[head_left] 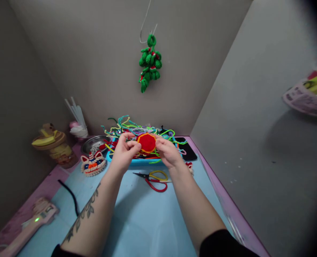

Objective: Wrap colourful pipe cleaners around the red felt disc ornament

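Note:
Both of my hands hold up a round red fuzzy disc with a yellow-orange rim (147,143) above the table. My left hand (124,151) pinches its left edge with closed fingers. My right hand (167,151) grips its right edge, fingers closed. Right behind the disc a blue tray (137,161) carries a tangle of coloured pipe cleaners (131,126). Below my hands lie scissors with red and yellow handles (154,177) on the light blue table top (144,217).
A lion-head craft (93,163), a metal bowl (94,143), a yellow-lidded jar (53,145) and white sticks (76,117) stand at the left. A black phone (186,149) lies by the right wall. A green ornament (149,64) hangs above. A pink glue gun (31,223) and black cord (69,194) lie front left.

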Demonstrator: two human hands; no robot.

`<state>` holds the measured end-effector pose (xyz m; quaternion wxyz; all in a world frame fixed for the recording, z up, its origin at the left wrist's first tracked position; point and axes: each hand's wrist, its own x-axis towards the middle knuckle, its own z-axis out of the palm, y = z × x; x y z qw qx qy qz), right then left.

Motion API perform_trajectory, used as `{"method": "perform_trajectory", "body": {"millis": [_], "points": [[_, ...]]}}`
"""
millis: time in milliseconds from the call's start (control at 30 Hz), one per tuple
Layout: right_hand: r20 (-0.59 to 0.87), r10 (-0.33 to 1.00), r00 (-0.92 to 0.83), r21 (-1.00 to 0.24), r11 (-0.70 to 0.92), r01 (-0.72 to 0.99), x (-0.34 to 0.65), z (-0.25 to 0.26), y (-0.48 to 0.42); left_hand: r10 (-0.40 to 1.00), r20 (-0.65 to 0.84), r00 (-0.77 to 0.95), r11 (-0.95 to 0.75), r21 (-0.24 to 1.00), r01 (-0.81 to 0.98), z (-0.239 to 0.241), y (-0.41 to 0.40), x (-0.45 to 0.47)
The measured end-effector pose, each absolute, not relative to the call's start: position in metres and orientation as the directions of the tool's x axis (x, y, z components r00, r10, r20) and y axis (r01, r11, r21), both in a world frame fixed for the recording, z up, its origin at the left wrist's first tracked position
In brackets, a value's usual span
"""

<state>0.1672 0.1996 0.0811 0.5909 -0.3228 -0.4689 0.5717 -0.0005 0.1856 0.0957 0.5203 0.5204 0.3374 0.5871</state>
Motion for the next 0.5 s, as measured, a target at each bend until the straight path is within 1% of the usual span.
{"method": "perform_trajectory", "body": {"millis": [100,267,333,500], "points": [[0.198,0.980,-0.028,-0.924,0.177,-0.339,0.168,0.079,0.201,0.961,0.248,0.125,-0.208,0.941,-0.266,0.094,0.186,-0.002],[0.220,0.974,-0.046,-0.926,0.194,-0.325,0.171,0.082,0.199,0.959,0.251,0.133,-0.219,0.951,-0.218,0.097,0.183,-0.001],[0.220,0.975,-0.014,-0.924,0.204,-0.324,0.171,0.083,0.199,0.958,0.272,0.091,-0.247,0.943,-0.221,0.097,0.184,0.001],[0.177,0.957,0.232,-0.902,0.251,-0.350,0.159,0.083,0.197,0.939,0.330,-0.095,-0.344,0.897,-0.277,0.093,0.189,0.005]]}}
